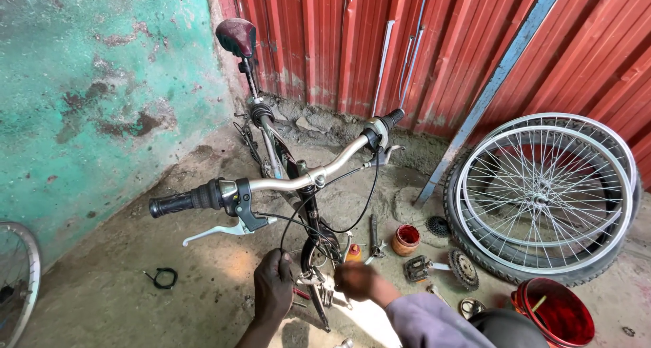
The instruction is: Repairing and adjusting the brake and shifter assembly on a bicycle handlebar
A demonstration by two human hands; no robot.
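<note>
A bicycle stands facing me, with a silver handlebar (298, 180), black grips, a brake lever (224, 230) and a dark red saddle (236, 36). My left hand (273, 290) is closed round a black brake cable (288, 229) that runs down from the handlebar. My right hand (359, 281), blurred and in a grey sleeve, is at the front fork and brake (319, 280), right of the left hand. Whether it grips anything is unclear.
Two spoked wheels (542, 195) and a tyre lean on the red corrugated wall at the right. On the concrete lie a small grease tin (406, 239), a pedal (417, 268), sprockets (464, 268), tools, a red bucket (553, 314) and a black cable loop (163, 277). A wheel rim (17, 280) stands at the left edge.
</note>
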